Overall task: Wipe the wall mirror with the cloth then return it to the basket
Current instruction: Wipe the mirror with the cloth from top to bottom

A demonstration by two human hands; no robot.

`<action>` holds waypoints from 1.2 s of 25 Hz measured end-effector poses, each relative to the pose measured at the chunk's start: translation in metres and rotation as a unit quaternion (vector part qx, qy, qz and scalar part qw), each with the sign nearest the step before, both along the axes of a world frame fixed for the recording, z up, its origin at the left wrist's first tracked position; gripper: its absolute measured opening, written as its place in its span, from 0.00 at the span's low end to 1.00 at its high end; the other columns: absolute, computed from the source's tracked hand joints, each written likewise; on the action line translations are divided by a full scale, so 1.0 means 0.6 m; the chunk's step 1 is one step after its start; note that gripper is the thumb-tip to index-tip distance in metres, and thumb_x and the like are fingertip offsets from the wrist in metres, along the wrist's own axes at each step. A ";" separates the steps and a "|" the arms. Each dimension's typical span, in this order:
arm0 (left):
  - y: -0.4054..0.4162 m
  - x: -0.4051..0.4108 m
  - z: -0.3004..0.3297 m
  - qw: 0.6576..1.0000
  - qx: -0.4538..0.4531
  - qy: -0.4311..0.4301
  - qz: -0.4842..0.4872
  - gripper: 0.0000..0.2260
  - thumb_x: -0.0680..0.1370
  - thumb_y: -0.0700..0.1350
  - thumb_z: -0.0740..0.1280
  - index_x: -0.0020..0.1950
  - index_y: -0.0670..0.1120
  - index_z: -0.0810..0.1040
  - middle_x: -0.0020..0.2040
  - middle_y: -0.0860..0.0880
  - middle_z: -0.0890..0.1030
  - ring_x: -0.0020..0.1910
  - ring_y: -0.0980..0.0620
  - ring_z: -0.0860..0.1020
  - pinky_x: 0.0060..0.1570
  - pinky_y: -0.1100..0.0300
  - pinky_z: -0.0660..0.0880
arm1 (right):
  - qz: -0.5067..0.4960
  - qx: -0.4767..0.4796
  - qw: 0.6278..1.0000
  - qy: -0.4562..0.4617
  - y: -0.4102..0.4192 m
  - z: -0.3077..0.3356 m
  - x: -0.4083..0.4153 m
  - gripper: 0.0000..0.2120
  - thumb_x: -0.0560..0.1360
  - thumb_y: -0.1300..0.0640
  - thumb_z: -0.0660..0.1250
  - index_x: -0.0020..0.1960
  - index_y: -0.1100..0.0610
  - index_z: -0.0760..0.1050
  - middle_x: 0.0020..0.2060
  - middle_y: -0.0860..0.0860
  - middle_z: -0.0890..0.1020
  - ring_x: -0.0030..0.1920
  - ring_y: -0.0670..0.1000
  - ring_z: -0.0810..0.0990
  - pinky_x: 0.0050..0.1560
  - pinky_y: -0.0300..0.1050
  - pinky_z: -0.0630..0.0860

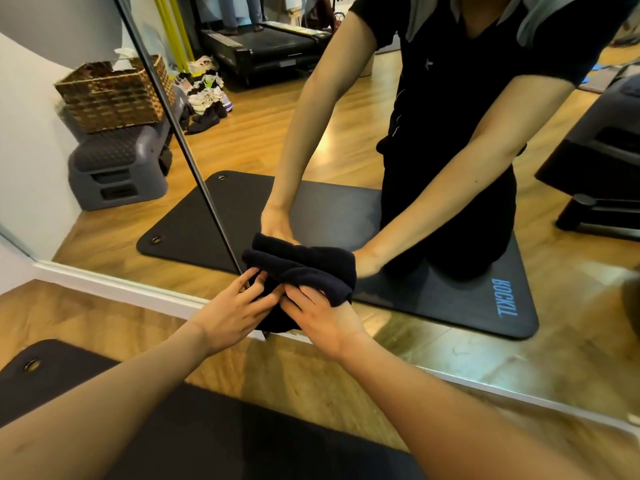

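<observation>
I kneel before the wall mirror [311, 143]. A dark navy cloth [337, 287], bunched into folds, is pressed against the glass near its lower edge, just right of a seam between two panels. My left hand [232, 315] grips the cloth's left side, its fingers dug into the folds. On the right side, my right hand [320, 315] holds the cloth with fingers curled over it. The woven basket [110, 95] shows only as a reflection at upper left, sitting on a grey step platform [117, 168].
A black exercise mat [207, 438] lies under me on the wooden floor [104, 317]. White trim [114, 284] runs along the mirror's base. Reflected behind me are a treadmill [266, 46], several shoes [204, 95] and dark equipment [599, 150] at right.
</observation>
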State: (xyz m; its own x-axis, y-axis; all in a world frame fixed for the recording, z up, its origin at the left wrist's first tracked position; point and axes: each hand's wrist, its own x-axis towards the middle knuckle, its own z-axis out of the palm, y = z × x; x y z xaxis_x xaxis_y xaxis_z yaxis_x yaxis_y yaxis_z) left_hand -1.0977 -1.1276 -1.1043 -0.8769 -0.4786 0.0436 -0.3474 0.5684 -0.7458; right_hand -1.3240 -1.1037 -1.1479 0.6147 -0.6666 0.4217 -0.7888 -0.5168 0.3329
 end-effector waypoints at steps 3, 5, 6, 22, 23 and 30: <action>0.006 -0.036 -0.008 1.000 -0.003 0.005 -0.015 0.27 0.74 0.50 0.73 0.71 0.42 0.76 0.74 0.41 0.62 0.70 0.30 0.63 0.72 0.35 0.54 | 0.001 0.002 1.000 0.008 0.012 0.001 -0.038 0.20 0.74 0.55 0.68 0.66 0.53 0.78 0.66 0.51 0.79 0.69 0.53 0.74 0.75 0.50 0.66; 0.012 -0.067 -0.004 0.999 0.015 0.031 -0.034 0.27 0.71 0.50 0.76 0.68 0.41 0.78 0.73 0.42 0.62 0.69 0.30 0.62 0.71 0.35 0.61 | 0.000 -0.012 1.000 0.011 0.026 0.004 -0.068 0.18 0.76 0.56 0.68 0.65 0.54 0.78 0.65 0.52 0.79 0.68 0.53 0.75 0.75 0.50 0.66; 0.016 -0.083 -0.002 0.998 0.021 0.039 -0.049 0.27 0.70 0.49 0.76 0.67 0.40 0.79 0.72 0.41 0.63 0.68 0.30 0.63 0.70 0.35 0.64 | 0.000 -0.013 1.000 0.012 0.033 0.006 -0.084 0.18 0.77 0.57 0.67 0.66 0.54 0.78 0.65 0.53 0.79 0.68 0.54 0.75 0.74 0.51 0.67; 0.123 -0.457 -0.008 0.975 0.071 0.076 -0.197 0.23 0.77 0.47 0.70 0.69 0.39 0.76 0.73 0.40 0.70 0.68 0.35 0.68 0.69 0.39 0.69 | -0.102 0.017 0.991 0.091 0.235 0.040 -0.475 0.24 0.77 0.58 0.62 0.73 0.53 0.71 0.68 0.54 0.76 0.67 0.57 0.75 0.72 0.54 0.69; 0.134 -0.488 -0.005 0.972 0.073 0.082 -0.209 0.22 0.77 0.47 0.69 0.69 0.39 0.76 0.73 0.40 0.71 0.68 0.35 0.69 0.69 0.40 0.71 | -0.111 0.023 0.989 0.095 0.251 0.042 -0.505 0.24 0.78 0.58 0.60 0.73 0.53 0.70 0.68 0.54 0.77 0.66 0.58 0.76 0.72 0.54 0.70; 0.217 -0.728 0.005 0.960 0.060 0.070 -0.265 0.22 0.80 0.49 0.65 0.72 0.41 0.74 0.75 0.41 0.66 0.69 0.37 0.66 0.69 0.43 0.69 | -0.182 0.037 0.973 0.137 0.368 0.065 -0.722 0.22 0.76 0.57 0.63 0.70 0.51 0.74 0.64 0.54 0.80 0.60 0.59 0.80 0.64 0.55 0.75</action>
State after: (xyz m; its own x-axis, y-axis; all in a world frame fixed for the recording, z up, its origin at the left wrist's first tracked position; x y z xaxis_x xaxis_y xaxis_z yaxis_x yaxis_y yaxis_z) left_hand -1.5342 -0.9972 -1.1015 -0.9883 0.0233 0.1508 -0.0780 0.7721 -0.6307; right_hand -1.7573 -0.8829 -1.1088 0.4143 -0.8835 0.2184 -0.8112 -0.2497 0.5288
